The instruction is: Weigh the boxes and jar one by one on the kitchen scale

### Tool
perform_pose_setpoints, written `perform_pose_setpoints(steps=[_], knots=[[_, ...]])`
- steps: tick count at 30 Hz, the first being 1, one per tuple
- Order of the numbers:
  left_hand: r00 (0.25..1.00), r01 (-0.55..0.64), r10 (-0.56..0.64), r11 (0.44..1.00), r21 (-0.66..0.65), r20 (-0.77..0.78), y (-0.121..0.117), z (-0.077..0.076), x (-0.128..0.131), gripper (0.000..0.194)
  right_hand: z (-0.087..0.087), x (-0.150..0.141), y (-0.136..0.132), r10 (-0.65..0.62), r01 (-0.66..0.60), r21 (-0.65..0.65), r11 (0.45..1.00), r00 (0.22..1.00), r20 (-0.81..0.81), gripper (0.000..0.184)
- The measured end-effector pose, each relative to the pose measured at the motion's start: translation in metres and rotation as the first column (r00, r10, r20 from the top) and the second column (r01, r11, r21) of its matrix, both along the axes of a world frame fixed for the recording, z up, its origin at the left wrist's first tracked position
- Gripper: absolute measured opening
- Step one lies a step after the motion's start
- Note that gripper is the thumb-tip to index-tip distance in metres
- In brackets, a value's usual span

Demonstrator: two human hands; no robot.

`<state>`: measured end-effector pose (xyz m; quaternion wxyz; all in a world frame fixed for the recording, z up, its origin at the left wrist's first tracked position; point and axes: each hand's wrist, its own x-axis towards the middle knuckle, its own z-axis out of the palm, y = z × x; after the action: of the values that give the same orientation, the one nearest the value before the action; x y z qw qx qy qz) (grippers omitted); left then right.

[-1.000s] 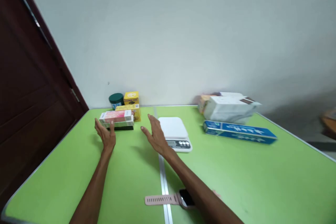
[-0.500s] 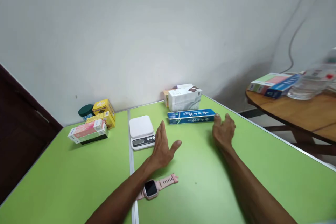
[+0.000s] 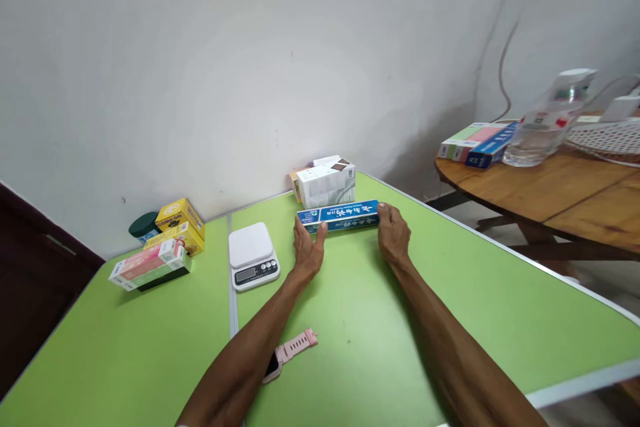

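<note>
A long blue toothpaste box (image 3: 345, 213) is between my two hands, near the back of the green table (image 3: 360, 353). My left hand (image 3: 309, 247) grips its left end, thumb on the near side. Around the right end, my right hand (image 3: 394, 232) has its fingers closed. To the left of my left hand is a white digital kitchen scale (image 3: 251, 245) with nothing on its plate. A pink-strapped smartwatch (image 3: 295, 345) lies below, partly hidden by my left forearm.
White boxes (image 3: 327, 183) stand against the wall behind. At the left are yellow boxes (image 3: 183, 217), a pink-and-white box (image 3: 147, 263) and a dark green-lidded jar (image 3: 143, 227). A round wooden table (image 3: 540, 193) at the right bears boxes and a clear plastic bottle (image 3: 543, 123).
Both hands have closed in on the toothpaste box from its two sides and now hold its ends. The camera view has shifted right, showing more of the wooden table.
</note>
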<state>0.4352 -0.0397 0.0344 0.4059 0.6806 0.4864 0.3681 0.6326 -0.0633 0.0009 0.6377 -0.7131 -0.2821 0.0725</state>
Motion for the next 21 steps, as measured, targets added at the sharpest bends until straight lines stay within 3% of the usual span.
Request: perform_pose_setpoints(steps=[4,9,15,21], knots=[[0.999,-0.034,0.037,0.989,0.142,-0.020,-0.025,0.019,-0.028,0.103,0.016,-0.025,-0.009,0.080,-0.076,0.125,0.989,0.996,-0.030,0.075],[0.984,-0.164,0.177,0.938,0.306,-0.014,-0.028,0.033,-0.109,0.096,0.034,-0.097,-0.009,0.323,-0.309,0.240,0.920,0.946,-0.020,0.077],[0.931,-0.359,0.362,0.892,0.276,0.041,-0.009,0.017,-0.202,0.096,0.041,-0.178,-0.003,0.561,-0.552,0.176,0.815,0.828,0.002,0.086],[0.918,-0.395,0.381,0.904,0.165,0.115,0.001,-0.012,-0.231,0.092,0.028,-0.199,-0.001,0.644,-0.640,0.082,0.764,0.764,-0.035,0.092]])
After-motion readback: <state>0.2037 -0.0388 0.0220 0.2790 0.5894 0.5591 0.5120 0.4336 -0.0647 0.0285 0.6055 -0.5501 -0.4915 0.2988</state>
